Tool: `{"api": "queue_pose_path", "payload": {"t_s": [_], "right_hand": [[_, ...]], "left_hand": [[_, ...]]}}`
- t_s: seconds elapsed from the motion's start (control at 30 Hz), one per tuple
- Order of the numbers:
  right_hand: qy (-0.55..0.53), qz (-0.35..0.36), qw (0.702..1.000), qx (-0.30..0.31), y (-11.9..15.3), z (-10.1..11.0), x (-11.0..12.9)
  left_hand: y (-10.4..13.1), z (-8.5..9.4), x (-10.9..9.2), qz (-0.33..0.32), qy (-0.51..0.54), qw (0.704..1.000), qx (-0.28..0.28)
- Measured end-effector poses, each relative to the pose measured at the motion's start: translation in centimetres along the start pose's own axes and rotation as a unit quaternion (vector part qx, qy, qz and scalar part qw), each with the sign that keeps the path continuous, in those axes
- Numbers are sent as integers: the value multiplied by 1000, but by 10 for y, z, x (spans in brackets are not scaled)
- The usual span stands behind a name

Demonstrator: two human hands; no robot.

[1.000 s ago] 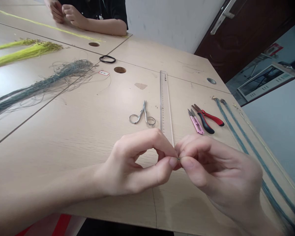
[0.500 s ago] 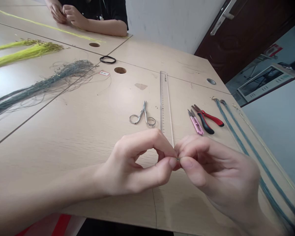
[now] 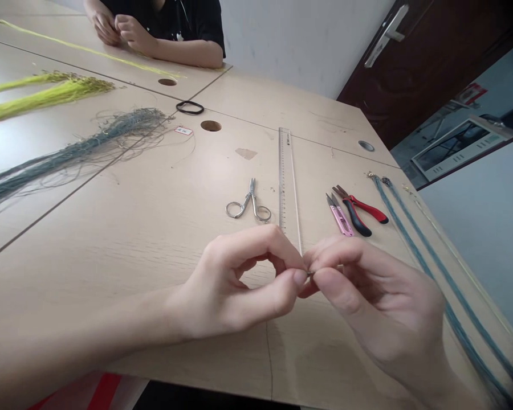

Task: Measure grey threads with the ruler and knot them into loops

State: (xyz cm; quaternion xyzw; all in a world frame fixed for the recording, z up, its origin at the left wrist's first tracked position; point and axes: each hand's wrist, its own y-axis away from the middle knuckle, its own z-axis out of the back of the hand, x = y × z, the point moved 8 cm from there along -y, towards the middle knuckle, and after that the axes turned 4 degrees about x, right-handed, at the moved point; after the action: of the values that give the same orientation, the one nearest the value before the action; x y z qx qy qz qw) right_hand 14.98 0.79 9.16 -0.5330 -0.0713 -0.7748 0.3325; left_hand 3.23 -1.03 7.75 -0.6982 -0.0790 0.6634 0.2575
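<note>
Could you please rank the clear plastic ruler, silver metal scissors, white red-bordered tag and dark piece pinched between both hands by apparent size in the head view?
Clear ruler
Silver scissors
Red-bordered tag
Pinched piece, as far as visible

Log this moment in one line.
left hand: pinching tiny piece; right hand: pinching same piece; piece: mostly hidden; silver scissors: beside clear ruler

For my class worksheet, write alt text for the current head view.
A person's left hand and right hand pinch something tiny, too small to identify, above a table. Beyond lie scissors, a ruler and pliers, with blue-grey cords at both sides. Another person is opposite.
</note>
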Motion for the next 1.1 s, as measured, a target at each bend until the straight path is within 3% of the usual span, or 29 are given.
{"api": "queue_pose_path", "payload": {"t_s": [0.07, 0.17, 0.3, 0.4, 0.63, 1.1], "right_hand": [[5, 0, 1000, 2, 0, 0, -1], [55, 9, 998, -43, -1, 6, -3], [108, 75, 990, -55, -5, 3, -1], [129, 122, 983, -43, -6, 0, 3], [173, 170, 968, -66, -1, -1, 11], [37, 82, 991, -98, -8, 3, -5]], "left_hand": [[-2, 0, 10, 56, 58, 997, 1], [-3, -2, 27, 140, 183, 973, -11], [-3, -9, 45, 205, 328, 922, -3], [-1, -14, 52, 237, 373, 897, 6], [0, -13, 52, 228, 365, 903, 4], [-5, -11, 47, 218, 252, 942, 27]]}}
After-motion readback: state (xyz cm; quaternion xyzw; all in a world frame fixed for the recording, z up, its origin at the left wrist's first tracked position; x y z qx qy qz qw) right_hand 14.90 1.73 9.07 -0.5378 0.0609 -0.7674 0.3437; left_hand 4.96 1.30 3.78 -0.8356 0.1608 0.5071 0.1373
